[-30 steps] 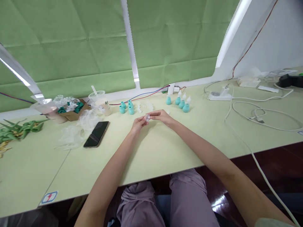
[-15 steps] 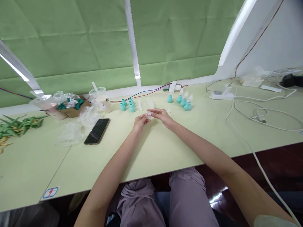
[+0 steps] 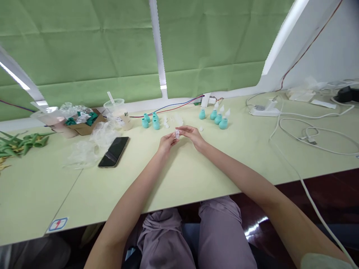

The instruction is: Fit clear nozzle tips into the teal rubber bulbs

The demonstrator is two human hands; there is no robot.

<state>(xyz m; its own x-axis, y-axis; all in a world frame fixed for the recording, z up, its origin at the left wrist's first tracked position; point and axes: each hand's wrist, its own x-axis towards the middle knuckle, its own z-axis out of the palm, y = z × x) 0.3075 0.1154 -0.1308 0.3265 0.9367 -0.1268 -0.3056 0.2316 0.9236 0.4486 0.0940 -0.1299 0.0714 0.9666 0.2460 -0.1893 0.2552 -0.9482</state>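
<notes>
Between both hands, over the pale table (image 3: 179,179), is a small clear plastic piece (image 3: 177,134). My left hand (image 3: 167,142) pinches it from the left. Thumb and fingers of my right hand (image 3: 193,135) close on its other side. Behind my left hand stand several turquoise rubber bulbs (image 3: 156,124) without tips, beside small white plastic parts (image 3: 166,122) and clear pieces (image 3: 177,120). To the right of my right hand lies a small white round piece (image 3: 201,128). Farther right are more turquoise bulbs (image 3: 223,123), some with clear pointed tips (image 3: 227,113).
A black phone (image 3: 114,152) lies at the left near crumpled plastic bags (image 3: 84,153). Drink cups (image 3: 122,114), a cardboard box (image 3: 86,128) and green artificial leaves (image 3: 25,144) stand or lie beyond it. A power strip (image 3: 264,111) and white cables (image 3: 319,130) spread over the right side.
The camera view has shifted slightly. Both hands stay together around the small clear piece, with hardly any movement of the fingers.
</notes>
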